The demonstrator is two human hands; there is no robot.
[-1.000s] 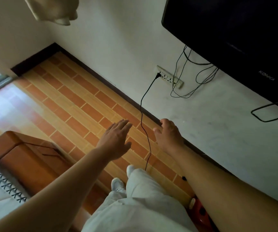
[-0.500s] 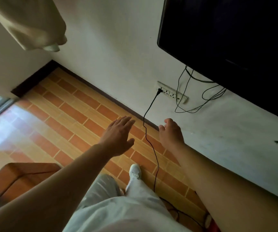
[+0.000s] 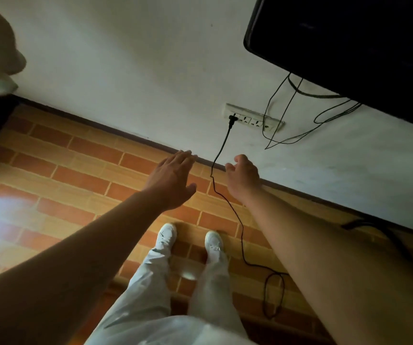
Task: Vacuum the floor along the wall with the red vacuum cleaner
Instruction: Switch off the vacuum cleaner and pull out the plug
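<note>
Both hands reach out empty below the white wall socket strip (image 3: 252, 118): left hand (image 3: 173, 180) flat with straight fingers, right hand (image 3: 244, 176) loosely curled, on either side of the thin black cord (image 3: 222, 148) plugged into that strip. The brick-patterned floor (image 3: 76, 170) meets the white wall (image 3: 125, 70) beneath it; the red vacuum cleaner is out of view.

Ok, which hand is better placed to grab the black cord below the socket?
Probably the right hand: its thumb and loosely curled fingers face the black cord just beside them. The left hand lies flat, fingers straight.

brick-pattern floor (image 3: 76, 165), black cord (image 3: 240, 235), white shoes (image 3: 166, 234)
</note>
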